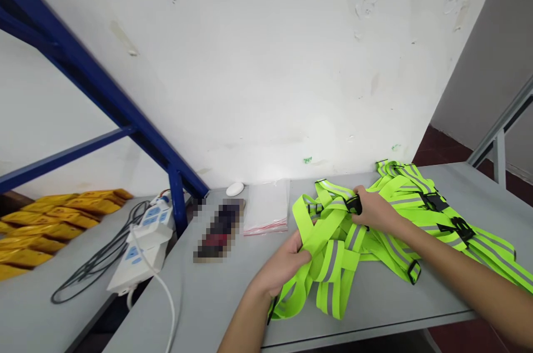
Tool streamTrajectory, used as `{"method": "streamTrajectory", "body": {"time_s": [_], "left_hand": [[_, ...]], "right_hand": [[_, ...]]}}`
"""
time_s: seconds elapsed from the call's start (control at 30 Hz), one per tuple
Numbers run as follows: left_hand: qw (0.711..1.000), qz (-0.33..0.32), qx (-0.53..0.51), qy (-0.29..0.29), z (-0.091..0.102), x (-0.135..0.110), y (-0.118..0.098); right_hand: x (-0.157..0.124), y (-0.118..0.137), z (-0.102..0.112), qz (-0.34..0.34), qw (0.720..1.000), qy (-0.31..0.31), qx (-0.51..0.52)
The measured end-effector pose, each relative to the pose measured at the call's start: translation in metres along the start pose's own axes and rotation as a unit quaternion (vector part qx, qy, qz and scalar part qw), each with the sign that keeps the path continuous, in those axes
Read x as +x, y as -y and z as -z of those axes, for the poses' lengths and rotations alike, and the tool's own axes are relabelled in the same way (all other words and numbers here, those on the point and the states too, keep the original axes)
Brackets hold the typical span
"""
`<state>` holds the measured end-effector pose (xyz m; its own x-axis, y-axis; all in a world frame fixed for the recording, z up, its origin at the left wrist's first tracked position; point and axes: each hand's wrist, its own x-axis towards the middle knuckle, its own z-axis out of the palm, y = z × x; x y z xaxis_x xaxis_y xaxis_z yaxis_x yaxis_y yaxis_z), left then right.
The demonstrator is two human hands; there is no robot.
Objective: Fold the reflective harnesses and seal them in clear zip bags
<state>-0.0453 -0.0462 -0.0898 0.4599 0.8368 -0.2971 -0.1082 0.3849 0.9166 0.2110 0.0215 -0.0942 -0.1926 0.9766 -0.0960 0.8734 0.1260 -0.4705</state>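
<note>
Neon-green reflective straps with grey stripes and black buckles make up a reflective vest (333, 258) in front of me. My left hand (287, 264) is closed round a band of it, thumb on top. At the vest's black buckle (353, 205), my right hand (375, 210) is pinched, the fingertips partly hidden. More vests of the same kind form a pile (416, 197) behind and to the right of my right hand, touching the held one. Part of the held vest hangs down toward the table's front edge.
Clear zip bags (266, 206) with red seals lie on the grey table (225, 297). Beside them are a white oval object (235, 189) and a blurred-out item (220, 231). Power strips (141, 250), cables and yellow packets (50, 225) are at left, past a blue frame (177, 203).
</note>
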Motion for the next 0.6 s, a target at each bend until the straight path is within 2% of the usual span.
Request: {"method": "streamTrajectory", "body": {"time_s": [0.1,0.2,0.3,0.4,0.5,0.53,0.6], "left_hand": [[0.998,-0.034,0.042,0.018,0.006,-0.005,-0.003],[0.993,-0.049,0.11,0.005,0.014,-0.007,-0.009],[0.962,-0.063,0.249,-0.091,0.024,-0.004,-0.018],[0.901,-0.088,0.378,-0.196,0.027,0.001,-0.031],[0.854,-0.166,0.403,-0.284,0.021,0.005,-0.045],[0.853,-0.186,0.383,-0.302,0.02,0.007,-0.049],[0.874,-0.202,0.311,-0.313,0.02,0.01,-0.054]], "right_hand": [[-0.009,0.003,0.009,0.003,0.994,-0.048,0.101],[-0.013,0.003,0.033,0.037,0.959,-0.081,0.27],[-0.012,0.006,0.064,0.052,0.92,-0.093,0.377],[-0.008,0.013,0.095,0.068,0.89,-0.119,0.434],[-0.004,0.019,0.123,0.089,0.878,-0.146,0.447],[-0.002,0.019,0.131,0.092,0.878,-0.162,0.442],[-0.001,0.018,0.145,0.093,0.882,-0.201,0.416]]}}
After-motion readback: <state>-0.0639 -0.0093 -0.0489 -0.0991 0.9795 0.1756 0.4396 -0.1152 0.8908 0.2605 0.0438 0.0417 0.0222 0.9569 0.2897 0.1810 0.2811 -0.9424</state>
